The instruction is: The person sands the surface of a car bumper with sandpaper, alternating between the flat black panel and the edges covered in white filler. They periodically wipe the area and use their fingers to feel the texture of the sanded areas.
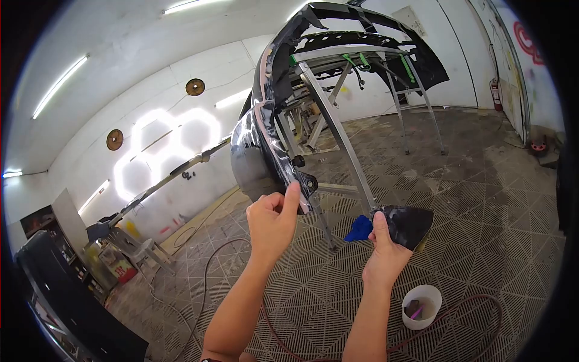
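A glossy black car bumper (260, 154) rests on a metal stand (338, 130), its near end hanging down in front of me. Dull, pale scuffed patches run along its edge. At that lower end my left hand (270, 224) is closed, with fingers curled and the thumb against the bumper's edge. The curled fingertips are partly hidden. My right hand (389, 256) grips a dark, flexible sheet (410, 224) that looks like sandpaper, thumb on top. It is held apart from the bumper, to the right.
A white bucket (421, 306) with a dark block and something purple inside stands on the tiled floor. A blue cloth (359, 228) lies by the stand. Hoses (208, 265) snake over the floor. A plastic chair (148, 252) and a dark panel (66, 295) are at left.
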Demonstrator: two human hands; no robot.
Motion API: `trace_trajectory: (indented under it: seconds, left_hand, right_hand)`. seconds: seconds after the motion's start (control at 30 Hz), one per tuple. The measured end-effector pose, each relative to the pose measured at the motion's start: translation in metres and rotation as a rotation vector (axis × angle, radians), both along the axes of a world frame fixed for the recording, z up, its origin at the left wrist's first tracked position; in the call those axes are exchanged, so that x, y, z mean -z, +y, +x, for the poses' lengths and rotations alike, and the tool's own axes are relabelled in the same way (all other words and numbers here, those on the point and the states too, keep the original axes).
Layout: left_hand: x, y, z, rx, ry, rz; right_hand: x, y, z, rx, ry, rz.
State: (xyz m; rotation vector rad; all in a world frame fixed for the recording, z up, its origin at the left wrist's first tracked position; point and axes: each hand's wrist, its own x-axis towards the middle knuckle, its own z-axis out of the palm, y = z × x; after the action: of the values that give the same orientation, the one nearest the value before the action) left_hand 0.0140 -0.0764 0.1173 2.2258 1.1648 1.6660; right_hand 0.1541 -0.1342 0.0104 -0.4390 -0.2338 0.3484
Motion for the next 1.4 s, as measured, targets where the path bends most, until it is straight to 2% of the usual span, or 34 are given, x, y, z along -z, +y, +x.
trace_trajectory:
  seconds: [0.1,0.17,0.2,0.27,0.5,0.67,0.83,1.03,1.17,1.27,1.33,1.4]
  left_hand:
    - [0.011,0.005,-0.006,0.018,0.061,0.021]
    - [0.016,0.007,-0.009,0.051,0.192,0.249]
    - [0.015,0.006,-0.009,0.051,0.192,0.249]
    - [0.012,0.005,-0.008,0.059,0.065,0.008]
    - [-0.007,0.009,-0.007,0.085,0.044,0.044]
    - [-0.048,0.006,-0.005,0.014,0.090,0.027]
    - [-0.095,0.019,-0.006,-0.077,0.265,0.094]
    - [-0.154,0.037,-0.005,-0.158,0.134,0.166]
    - [-0.156,0.031,-0.004,-0.141,0.140,0.124]
    - [-0.124,0.022,-0.011,-0.121,0.270,0.104]
    - [-0.102,0.018,-0.012,-0.247,0.412,0.500]
    - [-0.106,0.019,-0.012,-0.194,0.387,0.452]
  right_hand:
    - [-0.004,-0.003,0.001,-0.016,0.017,0.012]
    - [-0.001,-0.002,0.002,-0.033,-0.017,0.042]
    - [-0.001,-0.003,0.001,-0.033,-0.017,0.042]
    - [-0.004,-0.005,-0.001,-0.073,-0.013,0.031]
    - [-0.008,-0.007,-0.005,-0.095,0.002,0.045]
    - [-0.009,-0.009,0.001,-0.106,0.048,0.065]
    - [-0.007,-0.008,0.007,-0.097,0.047,0.063]
    - [-0.004,-0.005,0.012,-0.096,0.050,0.083]
    - [-0.001,-0.004,0.013,-0.101,0.043,0.081]
    - [-0.004,-0.005,0.013,-0.102,0.076,0.061]
    - [-0.005,-0.006,0.014,-0.098,0.073,0.059]
    - [-0.003,-0.005,0.014,-0.096,0.065,0.052]
